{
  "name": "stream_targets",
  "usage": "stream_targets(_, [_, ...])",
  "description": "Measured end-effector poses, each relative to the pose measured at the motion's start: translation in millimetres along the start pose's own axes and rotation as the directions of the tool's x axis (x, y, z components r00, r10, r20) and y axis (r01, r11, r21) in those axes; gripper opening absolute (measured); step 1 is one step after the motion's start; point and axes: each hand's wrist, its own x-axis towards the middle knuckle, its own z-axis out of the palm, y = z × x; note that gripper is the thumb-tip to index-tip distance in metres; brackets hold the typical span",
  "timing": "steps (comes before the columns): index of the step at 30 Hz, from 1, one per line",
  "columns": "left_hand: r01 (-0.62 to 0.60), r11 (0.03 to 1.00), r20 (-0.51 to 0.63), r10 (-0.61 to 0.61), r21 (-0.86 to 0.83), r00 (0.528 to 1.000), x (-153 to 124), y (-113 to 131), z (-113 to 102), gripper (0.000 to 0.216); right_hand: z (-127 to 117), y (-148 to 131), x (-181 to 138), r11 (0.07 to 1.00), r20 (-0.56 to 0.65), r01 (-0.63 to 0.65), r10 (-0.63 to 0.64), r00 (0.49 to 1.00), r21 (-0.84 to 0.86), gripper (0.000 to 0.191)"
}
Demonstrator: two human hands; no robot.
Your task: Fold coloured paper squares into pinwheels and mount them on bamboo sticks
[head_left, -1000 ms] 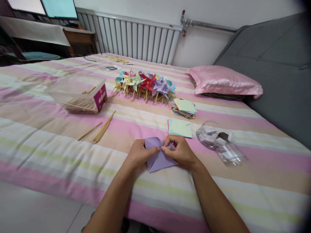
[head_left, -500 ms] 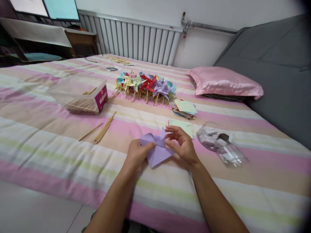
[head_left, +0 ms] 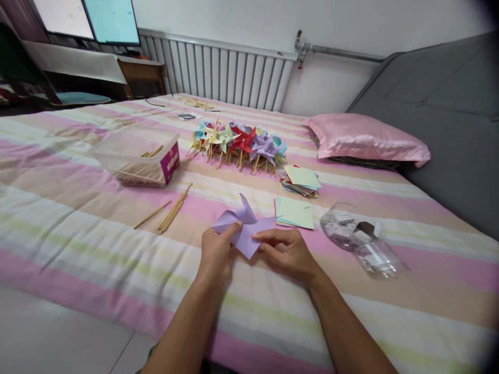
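A purple paper pinwheel (head_left: 248,240), partly folded, is held just above the bed near its front edge. My left hand (head_left: 217,250) pinches it from the left, thumb pressed near its centre over the folded-in corners. One blade curls upward behind that thumb. My right hand (head_left: 286,252) grips the lower right edge of the paper between thumb and fingers. Just beyond the right hand lies a pale green stack of paper squares (head_left: 295,213). To the left, several thin wooden sticks (head_left: 173,210) rest on the striped bedspread.
A clear plastic box (head_left: 136,161) of sticks stands at left. Finished pinwheels (head_left: 239,143) cluster behind, near a second paper stack (head_left: 301,181). Clear plastic containers (head_left: 374,254) with small items lie at right. A pink pillow (head_left: 366,137) rests by the grey headboard (head_left: 432,104).
My right hand has moved from the upper right blade down to the paper's lower right edge and closed on it. The left hand keeps its pinch. The camera view has shifted slightly.
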Motion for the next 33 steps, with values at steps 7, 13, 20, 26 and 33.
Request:
stream_targets(7, [0.003,0.999,0.078,-0.006,0.038,0.997,-5,-4,3,0.019,-1,4,2,0.996,0.016,-0.063,0.062,0.998,0.056,0.009])
stream_targets(13, [-0.008,0.996,0.039,0.004,0.088,0.999,-9,-8,7,0.022,5,6,4,0.994,-0.094,-0.080,0.087,0.992,0.075,0.016])
stream_targets(20, [-0.005,0.996,0.024,0.003,0.090,1.000,-10,-10,11,0.016,12,5,5,0.990,-0.217,-0.106,0.123,0.968,0.089,0.022])
stream_targets(26, [-0.004,0.995,0.015,0.002,0.101,1.000,-11,-10,13,0.018,13,3,4,0.989,-0.268,-0.119,0.140,0.953,0.093,0.024])
stream_targets(33, [-0.093,0.985,0.111,0.077,0.148,0.991,-10,-15,10,0.017,12,8,5,0.986,-0.310,-0.133,0.159,0.937,0.103,0.026])
